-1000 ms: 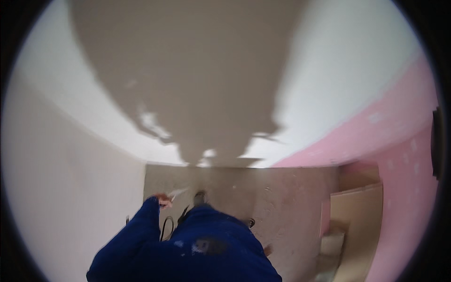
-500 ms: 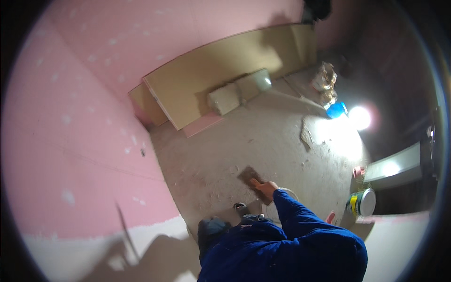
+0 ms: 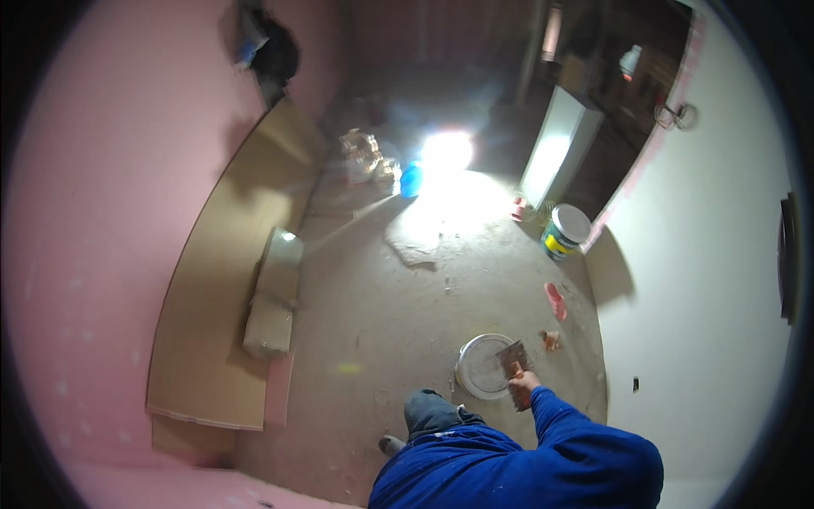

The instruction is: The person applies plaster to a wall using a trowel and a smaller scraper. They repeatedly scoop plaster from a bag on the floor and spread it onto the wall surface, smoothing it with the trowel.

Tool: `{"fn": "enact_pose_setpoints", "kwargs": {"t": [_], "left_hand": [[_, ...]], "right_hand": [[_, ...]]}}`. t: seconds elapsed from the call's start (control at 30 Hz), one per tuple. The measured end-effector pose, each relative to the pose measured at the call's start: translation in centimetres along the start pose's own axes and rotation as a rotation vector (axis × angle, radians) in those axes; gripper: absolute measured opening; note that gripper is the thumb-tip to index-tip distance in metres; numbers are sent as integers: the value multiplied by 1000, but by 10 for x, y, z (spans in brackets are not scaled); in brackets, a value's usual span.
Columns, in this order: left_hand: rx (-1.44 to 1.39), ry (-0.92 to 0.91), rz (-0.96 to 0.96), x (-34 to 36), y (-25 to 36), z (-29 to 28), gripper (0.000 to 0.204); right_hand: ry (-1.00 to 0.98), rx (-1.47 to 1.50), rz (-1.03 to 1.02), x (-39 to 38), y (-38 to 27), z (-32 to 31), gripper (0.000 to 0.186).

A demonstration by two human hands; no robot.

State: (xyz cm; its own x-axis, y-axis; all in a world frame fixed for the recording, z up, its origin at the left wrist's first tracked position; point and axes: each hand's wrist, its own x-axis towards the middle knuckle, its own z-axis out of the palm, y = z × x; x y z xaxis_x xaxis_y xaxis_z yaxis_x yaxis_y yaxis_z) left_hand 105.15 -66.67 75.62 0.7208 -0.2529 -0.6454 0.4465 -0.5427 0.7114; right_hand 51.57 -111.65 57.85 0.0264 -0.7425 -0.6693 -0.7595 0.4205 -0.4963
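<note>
My right hand [image 3: 526, 383] is closed around the handle of a plastering trowel [image 3: 512, 352], a flat rectangular plate smeared brown and grey. The trowel is over the right side of a round white bucket [image 3: 462, 365] standing on the floor in front of me. From above, the bucket's round top looks grey; I cannot tell whether that is a lid or its contents. The sleeve of my right arm is blue. My left hand is out of sight.
Tan boards [image 3: 203, 288] lean on the pink wall at left, with a wrapped block [image 3: 273, 297] beside them. A bright lamp [image 3: 447, 153] glares beyond a blue object [image 3: 411, 180]. A lidded bucket [image 3: 566, 231] and a pink slipper [image 3: 555, 301] lie near the white wall [image 3: 704, 254].
My view has swung to the right. The trowel, earlier largely over the floor with the bucket mostly hidden behind my arm, is now over the bucket's right side, still in my right hand.
</note>
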Motion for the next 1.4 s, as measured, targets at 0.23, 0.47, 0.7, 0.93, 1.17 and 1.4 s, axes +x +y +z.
{"fn": "enact_pose_setpoints", "kwargs": {"t": [0.23,0.47,0.7,0.93,1.17,1.4], "left_hand": [[78,-329,196,75,154,84,36],[31,-468,180,124,269,184,39],[-112,-460,184,168,370,230,43],[-418,-662,299,251,484,260,47],[-411,-1276,219,357,597,330,59],[32,-1359,98,474,692,353,67]], "right_hand": [[-310,-507,-39,-130,69,126,69],[-416,304,457,-33,14,144,47],[-136,-147,-27,119,-276,78,40],[-9,-78,-729,197,-604,76,39],[96,165,-1023,164,-785,186,30],[81,75,-1081,163,-885,226,23]]}}
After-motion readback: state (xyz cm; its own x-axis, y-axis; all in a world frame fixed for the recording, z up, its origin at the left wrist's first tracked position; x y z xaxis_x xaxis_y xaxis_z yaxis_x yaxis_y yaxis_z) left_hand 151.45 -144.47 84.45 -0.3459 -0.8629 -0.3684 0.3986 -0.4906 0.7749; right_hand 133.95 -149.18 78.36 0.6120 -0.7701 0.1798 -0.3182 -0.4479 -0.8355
